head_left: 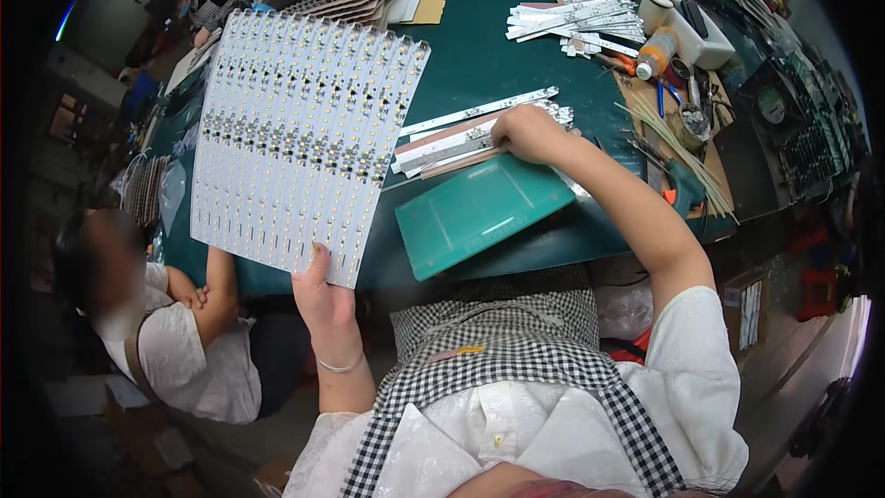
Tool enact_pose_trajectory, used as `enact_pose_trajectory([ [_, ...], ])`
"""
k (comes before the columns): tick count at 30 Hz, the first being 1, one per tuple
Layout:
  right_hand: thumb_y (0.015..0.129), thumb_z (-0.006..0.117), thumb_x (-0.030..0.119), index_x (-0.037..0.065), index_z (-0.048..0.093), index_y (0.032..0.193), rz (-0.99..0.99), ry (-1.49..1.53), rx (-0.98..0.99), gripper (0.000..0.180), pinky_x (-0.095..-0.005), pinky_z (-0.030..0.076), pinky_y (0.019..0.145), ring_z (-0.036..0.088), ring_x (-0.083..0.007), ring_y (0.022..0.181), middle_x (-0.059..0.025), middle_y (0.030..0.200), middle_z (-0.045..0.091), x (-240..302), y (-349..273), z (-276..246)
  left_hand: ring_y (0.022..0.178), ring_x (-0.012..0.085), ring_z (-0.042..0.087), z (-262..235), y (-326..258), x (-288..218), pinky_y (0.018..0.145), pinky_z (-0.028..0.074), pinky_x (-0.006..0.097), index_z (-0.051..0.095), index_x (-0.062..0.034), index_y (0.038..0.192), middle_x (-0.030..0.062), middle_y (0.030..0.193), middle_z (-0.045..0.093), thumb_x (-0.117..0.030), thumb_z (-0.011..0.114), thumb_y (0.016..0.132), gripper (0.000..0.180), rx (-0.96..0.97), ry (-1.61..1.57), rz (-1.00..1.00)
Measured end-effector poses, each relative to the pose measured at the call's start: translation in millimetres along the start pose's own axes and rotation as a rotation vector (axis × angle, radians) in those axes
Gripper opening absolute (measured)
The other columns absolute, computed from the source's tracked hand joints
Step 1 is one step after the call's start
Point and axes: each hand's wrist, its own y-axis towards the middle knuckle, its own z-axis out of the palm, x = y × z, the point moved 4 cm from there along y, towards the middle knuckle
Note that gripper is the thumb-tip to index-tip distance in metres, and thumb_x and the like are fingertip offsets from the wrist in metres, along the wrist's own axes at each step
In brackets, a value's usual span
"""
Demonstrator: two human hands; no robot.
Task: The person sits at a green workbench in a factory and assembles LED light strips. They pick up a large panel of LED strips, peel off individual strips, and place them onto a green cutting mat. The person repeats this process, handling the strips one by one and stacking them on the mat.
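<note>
Two hands busy: our left hand (324,300) grips the bottom edge of a large white rectangular panel of LED strips (304,134), held tilted above the dark green desk (479,55). Our right hand (527,134) presses flat on loose white LED strips (461,140), just beyond a teal cutting mat (479,212).

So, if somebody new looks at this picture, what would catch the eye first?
Most likely the big white panel of LED strips, held up at its lower edge by the left hand over the left part of the dark green table. Next comes the right hand, resting on a small pile of separated strips at the table's middle, just above a green cutting mat.
</note>
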Motion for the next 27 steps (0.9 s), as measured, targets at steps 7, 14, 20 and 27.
enact_pose_trajectory([
  [7, 0.078, 0.057, 0.009, 0.006, 0.067, 0.081, -0.156, -0.287, 0.115, 0.010, -0.0433, 0.052, 0.070, 0.066, -0.0335, 0.079, -0.0160, 0.080, 0.066, 31, 23, 7, 0.124, 0.0307, 0.048, -16, 4, 1, 0.106, 0.040, 0.045, 0.032, 0.0014, 0.140, 0.0184, 0.138, 0.044, 0.003, 0.050, 0.091, 0.052, -0.031, 0.104, 0.011],
  [14, 0.077, 0.059, 0.009, 0.003, 0.066, 0.086, -0.220, -0.297, 0.155, 0.012, -0.0436, 0.052, 0.072, 0.066, -0.0340, 0.081, -0.0184, 0.082, 0.066, 35, 27, 7, 0.124, 0.0295, 0.049, -19, 4, 3, 0.105, 0.041, 0.044, 0.033, 0.0019, 0.139, 0.0180, 0.137, 0.045, 0.004, 0.051, 0.090, 0.052, -0.017, 0.135, 0.001],
  [20, 0.077, 0.059, 0.011, 0.003, 0.066, 0.078, -0.323, -0.384, 0.210, 0.011, -0.0430, 0.053, 0.071, 0.066, -0.0333, 0.079, -0.0174, 0.079, 0.067, 36, 29, 2, 0.123, 0.0297, 0.049, -22, 2, -1, 0.105, 0.041, 0.044, 0.033, 0.0022, 0.139, 0.0181, 0.138, 0.045, 0.003, 0.052, 0.089, 0.053, -0.017, 0.173, 0.021],
  [27, 0.075, 0.060, 0.009, 0.003, 0.067, 0.074, -0.326, -0.406, 0.174, 0.009, -0.0418, 0.053, 0.070, 0.067, -0.0330, 0.077, -0.0162, 0.077, 0.067, 32, 32, 6, 0.123, 0.0298, 0.050, -24, 2, -4, 0.104, 0.041, 0.043, 0.033, 0.0030, 0.139, 0.0186, 0.138, 0.045, 0.003, 0.053, 0.089, 0.054, -0.019, 0.164, 0.033],
])
